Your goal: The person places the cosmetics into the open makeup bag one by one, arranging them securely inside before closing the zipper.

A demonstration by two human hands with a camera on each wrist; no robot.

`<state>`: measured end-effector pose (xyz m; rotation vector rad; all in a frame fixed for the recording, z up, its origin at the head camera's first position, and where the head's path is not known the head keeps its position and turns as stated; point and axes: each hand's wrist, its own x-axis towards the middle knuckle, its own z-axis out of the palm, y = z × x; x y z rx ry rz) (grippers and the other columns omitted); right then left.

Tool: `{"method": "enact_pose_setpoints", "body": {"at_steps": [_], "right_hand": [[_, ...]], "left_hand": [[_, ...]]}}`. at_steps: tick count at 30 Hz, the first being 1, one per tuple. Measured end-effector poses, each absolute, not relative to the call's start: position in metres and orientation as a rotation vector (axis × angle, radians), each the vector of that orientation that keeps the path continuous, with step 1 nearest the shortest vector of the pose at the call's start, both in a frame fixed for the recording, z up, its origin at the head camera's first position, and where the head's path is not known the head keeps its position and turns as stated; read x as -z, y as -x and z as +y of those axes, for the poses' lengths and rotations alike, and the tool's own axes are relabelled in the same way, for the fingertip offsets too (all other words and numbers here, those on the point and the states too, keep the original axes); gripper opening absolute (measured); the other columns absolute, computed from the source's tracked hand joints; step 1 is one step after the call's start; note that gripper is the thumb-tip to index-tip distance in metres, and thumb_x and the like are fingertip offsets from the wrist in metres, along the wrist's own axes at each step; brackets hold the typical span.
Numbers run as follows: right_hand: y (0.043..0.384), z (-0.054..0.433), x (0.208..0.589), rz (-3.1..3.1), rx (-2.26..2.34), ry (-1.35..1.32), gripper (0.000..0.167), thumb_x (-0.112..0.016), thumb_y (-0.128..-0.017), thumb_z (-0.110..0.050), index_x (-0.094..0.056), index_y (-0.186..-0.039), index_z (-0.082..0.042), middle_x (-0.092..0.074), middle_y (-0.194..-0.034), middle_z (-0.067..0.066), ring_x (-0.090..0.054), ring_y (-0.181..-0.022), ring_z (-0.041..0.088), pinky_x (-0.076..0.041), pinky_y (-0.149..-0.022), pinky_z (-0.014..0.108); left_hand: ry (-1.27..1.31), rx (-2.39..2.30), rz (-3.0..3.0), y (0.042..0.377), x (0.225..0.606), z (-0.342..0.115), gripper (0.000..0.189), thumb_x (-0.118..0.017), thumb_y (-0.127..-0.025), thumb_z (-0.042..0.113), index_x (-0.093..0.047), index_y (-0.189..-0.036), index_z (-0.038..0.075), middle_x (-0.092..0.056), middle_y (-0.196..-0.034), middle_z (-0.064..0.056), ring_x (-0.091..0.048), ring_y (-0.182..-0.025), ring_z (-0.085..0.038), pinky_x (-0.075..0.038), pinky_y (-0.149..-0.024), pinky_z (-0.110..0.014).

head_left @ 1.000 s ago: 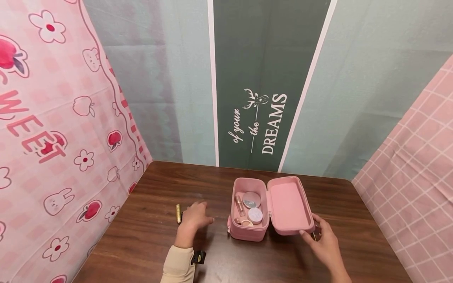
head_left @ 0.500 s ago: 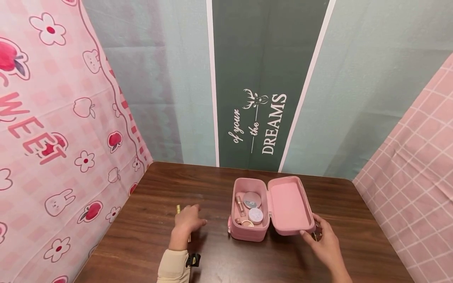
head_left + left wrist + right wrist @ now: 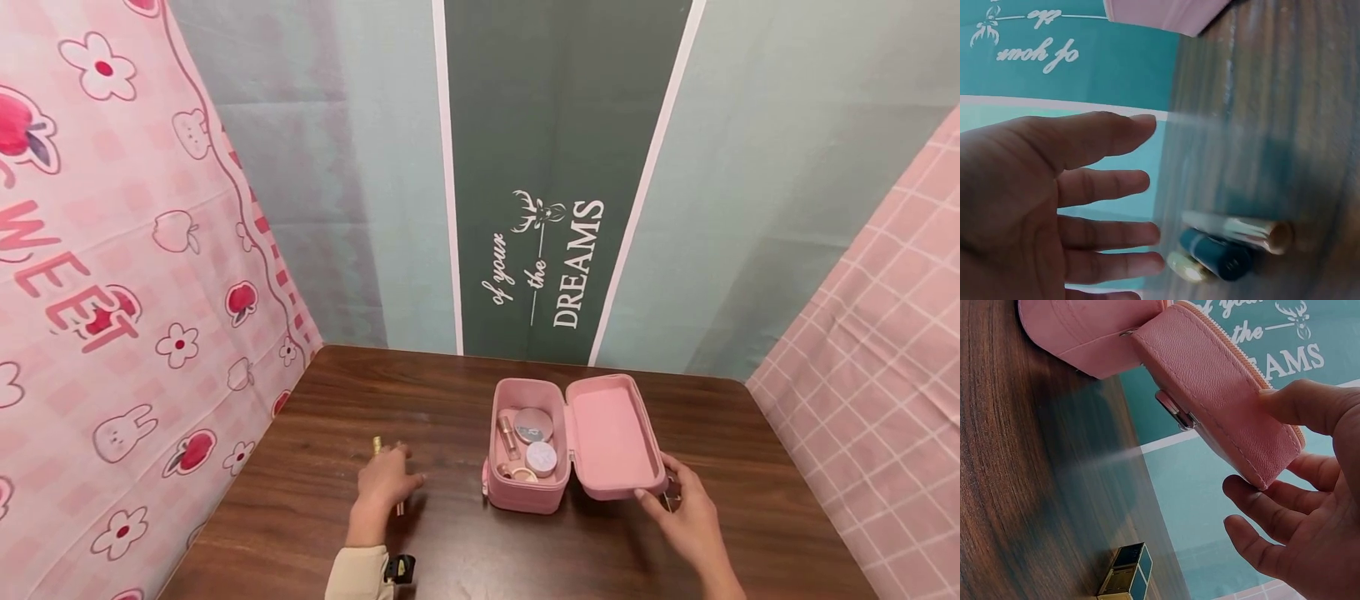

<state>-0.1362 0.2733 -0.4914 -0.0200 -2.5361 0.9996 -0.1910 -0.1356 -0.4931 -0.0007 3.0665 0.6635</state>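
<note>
My left hand hovers over the table's left side, fingers extended and holding nothing. Below it are a gold tube and a rose-gold tube, partly hidden by the hand in the head view. The left wrist view has a black tube beside a gold-ended tube and a gold piece, just beyond my fingertips. My right hand grips the corner of the raised lid of a pink cosmetic case, thumb on its zipper edge, fingers underneath.
Inside the case lie a round compact, a white round container and a lipstick. A gold-and-dark box rests on the table by my right hand. Printed cloths hang behind and at both sides.
My left hand has moved left and slightly toward me, over the tubes; the rose-gold tube now shows beside it. My right hand and the lid stay in place.
</note>
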Motion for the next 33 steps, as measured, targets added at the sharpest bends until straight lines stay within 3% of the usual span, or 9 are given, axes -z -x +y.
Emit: {"method": "enact_pose_setpoints", "body": {"at_steps": [15, 22, 28, 33], "right_hand": [[0.136, 0.272, 0.491, -2.526, -1.012, 0.021, 0.059, -0.078, -0.072, -0.007, -0.049, -0.122, 0.005, -0.057, -0.102, 0.017, -0.055, -0.080, 0.018, -0.047, -0.062, 0.026], [0.135, 0.272, 0.491, -2.520, -1.018, 0.013, 0.060, -0.078, -0.072, -0.008, -0.049, -0.122, 0.006, -0.056, -0.102, 0.019, -0.054, -0.080, 0.014, -0.046, -0.062, 0.024], [0.136, 0.273, 0.492, -2.517, -1.006, 0.016, 0.060, -0.078, -0.071, -0.007, -0.049, -0.122, 0.006, -0.056, -0.101, 0.018, -0.052, -0.079, 0.008, -0.046, -0.061, 0.024], [0.136, 0.272, 0.492, -2.517, -1.005, 0.014, 0.060, -0.078, -0.071, -0.007, -0.049, -0.121, 0.007, -0.056, -0.100, 0.018, -0.054, -0.078, 0.015, -0.046, -0.061, 0.024]], "left_hand": [[0.046, -0.976, 3.130, 0.189, 0.526, -0.156, 0.057, -0.076, -0.073, 0.020, -0.055, -0.121, -0.003, -0.051, -0.113, -0.030, -0.058, -0.085, -0.040, -0.046, -0.071, -0.053], [0.285, -1.107, 3.145, 0.186, 0.538, -0.157, 0.057, -0.074, -0.072, 0.018, -0.054, -0.121, -0.002, -0.052, -0.103, -0.025, -0.057, -0.084, -0.040, -0.045, -0.070, -0.052], [0.524, -1.231, 3.135, 0.183, 0.548, -0.155, 0.051, -0.071, -0.068, 0.012, -0.056, -0.112, -0.007, -0.054, -0.098, -0.027, -0.055, -0.086, -0.044, -0.044, -0.073, -0.053], [0.578, -1.221, 3.152, 0.183, 0.553, -0.158, 0.038, -0.071, -0.065, 0.007, -0.060, -0.100, -0.006, -0.058, -0.087, -0.024, -0.056, -0.083, -0.045, -0.043, -0.072, -0.053]]}}
